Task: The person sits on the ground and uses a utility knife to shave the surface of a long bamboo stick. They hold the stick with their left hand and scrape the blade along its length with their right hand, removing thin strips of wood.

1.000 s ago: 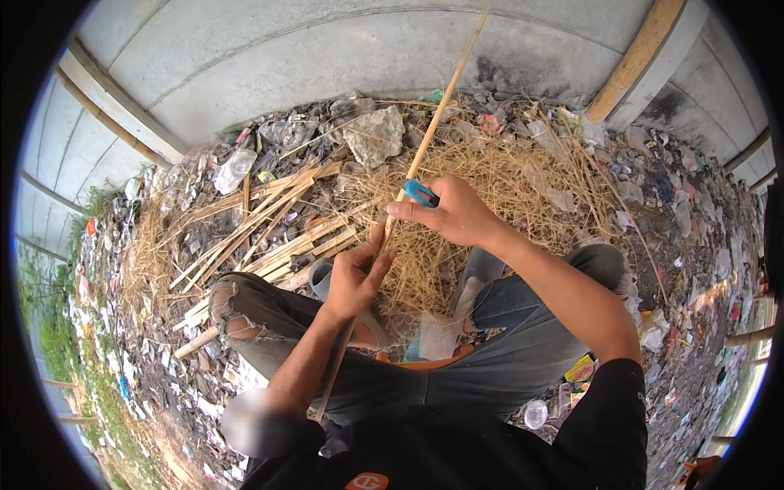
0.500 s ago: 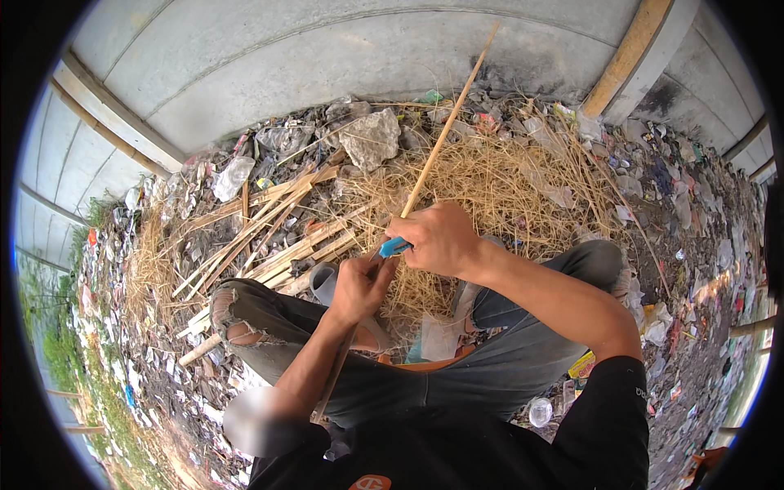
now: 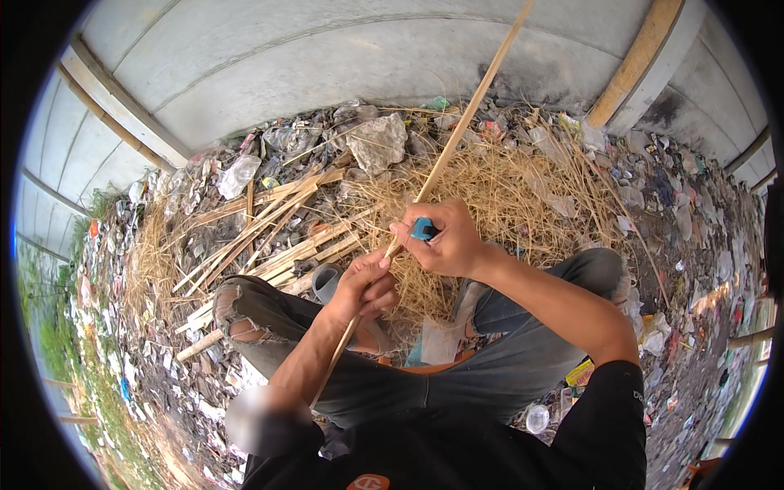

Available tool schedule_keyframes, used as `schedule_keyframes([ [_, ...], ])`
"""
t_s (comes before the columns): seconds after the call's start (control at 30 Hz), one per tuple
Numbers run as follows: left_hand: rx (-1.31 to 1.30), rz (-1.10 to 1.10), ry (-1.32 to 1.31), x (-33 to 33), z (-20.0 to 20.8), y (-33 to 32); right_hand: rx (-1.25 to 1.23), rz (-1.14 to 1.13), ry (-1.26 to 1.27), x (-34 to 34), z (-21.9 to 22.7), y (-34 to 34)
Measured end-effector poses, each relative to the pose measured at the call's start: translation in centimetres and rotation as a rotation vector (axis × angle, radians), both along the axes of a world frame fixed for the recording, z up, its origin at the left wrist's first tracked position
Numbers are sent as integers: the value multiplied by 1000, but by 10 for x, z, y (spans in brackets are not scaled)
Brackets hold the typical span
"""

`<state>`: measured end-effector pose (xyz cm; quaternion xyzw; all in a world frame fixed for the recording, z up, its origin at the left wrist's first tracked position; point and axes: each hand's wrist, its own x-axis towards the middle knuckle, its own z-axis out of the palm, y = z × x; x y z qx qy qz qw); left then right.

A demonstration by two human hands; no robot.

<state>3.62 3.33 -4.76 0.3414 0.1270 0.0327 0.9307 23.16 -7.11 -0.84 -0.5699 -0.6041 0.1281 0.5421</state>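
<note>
A long, pale bamboo strip (image 3: 463, 129) runs slantwise from beside my lap up past the wall's foot. My left hand (image 3: 363, 287) pinches it low down, thumb on top and fingers curled. Just above, my right hand (image 3: 454, 242) is closed around a blue-handled utility knife (image 3: 424, 229), whose butt end points up. The thumb and fingertips of that hand also press on the strip. The blade is hidden. Below my left hand, the strip's lower end passes along my forearm.
Split bamboo strips (image 3: 282, 216) lie piled at left, near a big stone (image 3: 377, 143). Straw-like shavings (image 3: 506, 188) cover the ground ahead, with litter all round. A grey panel wall (image 3: 343, 61) with a wooden post (image 3: 635, 61) stands behind. My bent knees flank the work.
The strip has turned, showing a broader face, and its far end has shifted right. My right hand has rolled the knife upright. My left hand has opened its grip slightly and turned.
</note>
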Motion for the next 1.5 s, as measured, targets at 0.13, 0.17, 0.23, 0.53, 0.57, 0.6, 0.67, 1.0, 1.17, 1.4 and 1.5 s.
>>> schedule_keyframes([
  [0.13,-205,-62,-41,-3,-2,-2,-122,92,305,1,2,-2],
  [0.17,-252,-80,-56,-3,-2,-3,-128,113,396,0,3,-2],
  [0.23,-305,-94,-94,-3,-4,-4,-146,165,390,3,11,-3],
  [0.53,715,229,87,7,6,3,-235,-196,-12,29,43,-14],
  [0.57,770,246,93,7,4,5,-185,-210,-56,30,40,-14],
  [0.6,824,264,100,7,0,9,-67,-250,-257,24,36,-13],
  [0.67,885,301,115,5,-2,12,-146,-188,-271,3,24,-15],
  [1.0,1000,330,170,2,6,10,-386,-143,-333,-13,3,-10],
  [1.17,1142,363,218,2,5,8,-396,-160,-386,-13,0,-9],
  [1.4,1462,431,313,5,15,-2,-378,-193,-457,-13,-18,-2],
  [1.5,1502,433,320,4,14,-5,-377,-179,-431,-11,-28,-1],
])
